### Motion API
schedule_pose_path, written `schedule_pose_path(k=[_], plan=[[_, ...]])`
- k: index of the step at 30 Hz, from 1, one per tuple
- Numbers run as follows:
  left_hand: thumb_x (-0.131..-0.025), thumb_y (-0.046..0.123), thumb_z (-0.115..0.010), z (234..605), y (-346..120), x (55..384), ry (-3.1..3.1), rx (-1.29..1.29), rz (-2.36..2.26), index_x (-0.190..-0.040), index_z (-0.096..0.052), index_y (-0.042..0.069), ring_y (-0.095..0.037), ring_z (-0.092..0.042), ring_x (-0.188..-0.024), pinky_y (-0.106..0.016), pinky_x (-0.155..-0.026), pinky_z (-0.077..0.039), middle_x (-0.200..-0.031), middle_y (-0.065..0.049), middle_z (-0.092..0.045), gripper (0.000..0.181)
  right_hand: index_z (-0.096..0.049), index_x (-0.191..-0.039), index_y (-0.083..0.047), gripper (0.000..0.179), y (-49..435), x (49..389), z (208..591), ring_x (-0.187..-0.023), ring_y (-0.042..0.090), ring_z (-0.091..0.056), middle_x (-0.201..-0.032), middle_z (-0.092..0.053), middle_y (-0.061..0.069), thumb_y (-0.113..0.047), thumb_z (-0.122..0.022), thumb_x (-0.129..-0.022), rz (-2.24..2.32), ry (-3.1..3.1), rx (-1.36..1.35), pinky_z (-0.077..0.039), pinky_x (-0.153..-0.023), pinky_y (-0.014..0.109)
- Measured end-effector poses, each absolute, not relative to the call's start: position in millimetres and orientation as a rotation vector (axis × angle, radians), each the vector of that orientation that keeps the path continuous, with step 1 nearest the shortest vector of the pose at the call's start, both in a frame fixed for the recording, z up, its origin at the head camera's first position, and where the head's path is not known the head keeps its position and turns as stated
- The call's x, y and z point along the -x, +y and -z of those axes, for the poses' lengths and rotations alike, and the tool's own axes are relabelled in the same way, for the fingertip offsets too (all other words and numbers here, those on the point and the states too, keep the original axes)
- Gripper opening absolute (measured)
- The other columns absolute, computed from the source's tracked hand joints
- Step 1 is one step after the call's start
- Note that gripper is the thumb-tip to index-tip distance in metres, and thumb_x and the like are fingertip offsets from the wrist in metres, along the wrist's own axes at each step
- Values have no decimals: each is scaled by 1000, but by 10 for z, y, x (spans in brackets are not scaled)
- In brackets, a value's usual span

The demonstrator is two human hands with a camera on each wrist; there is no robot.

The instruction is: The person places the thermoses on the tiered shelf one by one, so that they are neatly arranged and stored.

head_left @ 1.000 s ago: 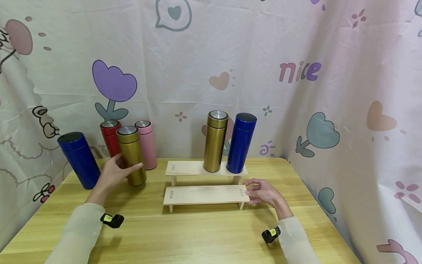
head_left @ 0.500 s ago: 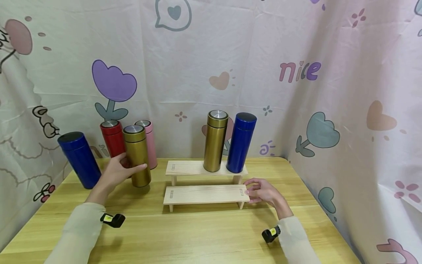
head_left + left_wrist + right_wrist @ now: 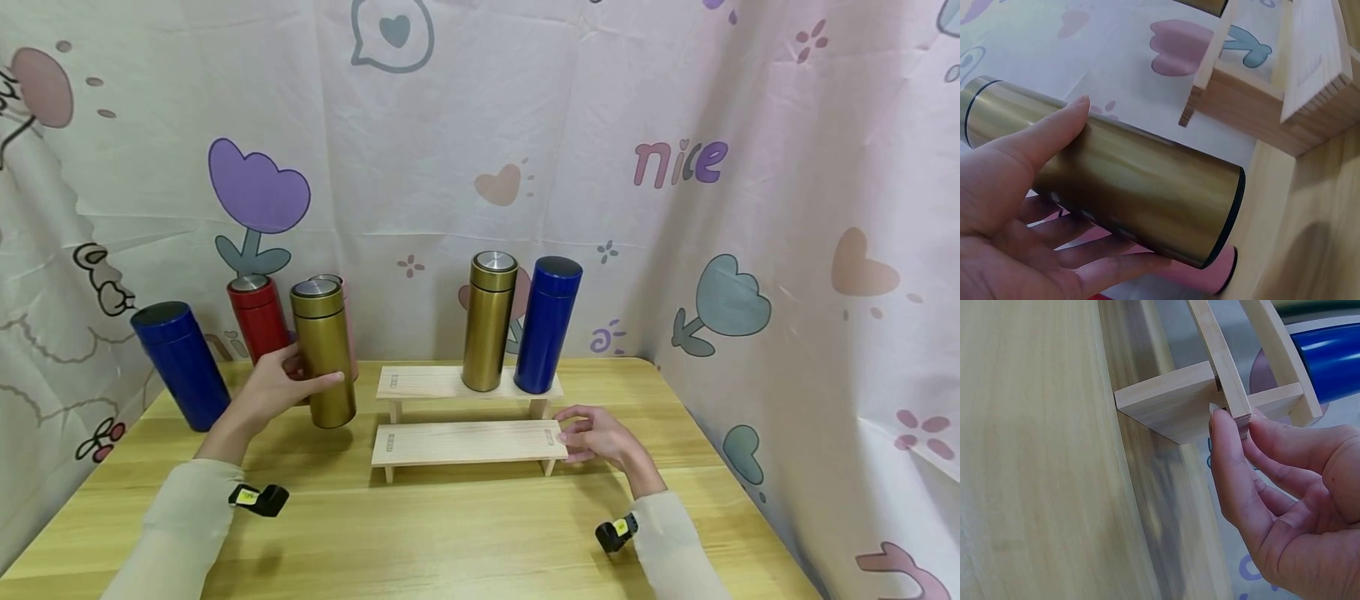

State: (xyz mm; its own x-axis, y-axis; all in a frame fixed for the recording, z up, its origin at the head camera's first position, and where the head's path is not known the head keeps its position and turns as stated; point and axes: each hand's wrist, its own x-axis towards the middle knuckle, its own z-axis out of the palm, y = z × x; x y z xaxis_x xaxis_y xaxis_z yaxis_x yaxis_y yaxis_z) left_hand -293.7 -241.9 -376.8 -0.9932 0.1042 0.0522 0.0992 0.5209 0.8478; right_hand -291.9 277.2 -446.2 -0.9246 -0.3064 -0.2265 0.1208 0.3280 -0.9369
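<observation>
My left hand (image 3: pixel 266 392) grips a gold thermos bottle (image 3: pixel 326 358) with a silver-topped lid, thumb along the near side and fingers behind it. In the left wrist view the bottle's dark base edge shows apart from the tabletop. A pink thermos (image 3: pixel 1194 269) is mostly hidden behind it, and a red thermos (image 3: pixel 258 317) stands just left. On the right, my right hand (image 3: pixel 600 437) pinches the end of the lower board (image 3: pixel 468 442) of a two-tier wooden stand between thumb and fingers. The upper board (image 3: pixel 427 382) bears a second gold thermos (image 3: pixel 489 333) and a blue thermos (image 3: pixel 549 333).
Another blue thermos (image 3: pixel 180 367) stands at the far left, beside my left forearm. The wooden table (image 3: pixel 450 533) reaches back to a printed cloth (image 3: pixel 420 167) hanging behind and at both sides.
My left hand has carried the gold thermos a little to the right and nearer, in front of the pink one, uncovering more of the red thermos. The right hand has stayed on the stand.
</observation>
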Motion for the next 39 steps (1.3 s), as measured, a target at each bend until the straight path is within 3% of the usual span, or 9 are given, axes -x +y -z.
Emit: schedule_pose_path(k=[16, 24, 39], plan=[[-92, 48, -76, 3578, -2287, 2908, 2746, -228, -1465, -159, -26, -5, -53, -50, -137, -56, -96, -60, -155, -34, -43, 99, -49, -141, 8, 46, 2764, 2932, 4485, -82, 20, -73, -105, -69, 17, 1, -65, -98, 1629, 2231, 156, -66, -79, 44], [-88, 54, -77, 3472, -2217, 2876, 2778, -245, -1430, -158, -32, -3, -49, -55, -135, -57, -99, -58, -151, -31, -50, 100, -49, -141, 8, 46, 2767, 2931, 4484, -81, 19, -73, -104, -69, 16, 0, -65, -98, 1626, 2235, 156, -66, -78, 44], [-89, 47, -80, 3315, -2136, 2805, 2767, -315, -1443, -159, -31, -2, -49, -56, -134, -57, -99, -58, -150, -31, -52, 98, -49, -141, 8, 46, 2765, 2931, 4477, -81, 19, -73, -104, -69, 16, 0, -65, -98, 1621, 2243, 151, -66, -78, 44]])
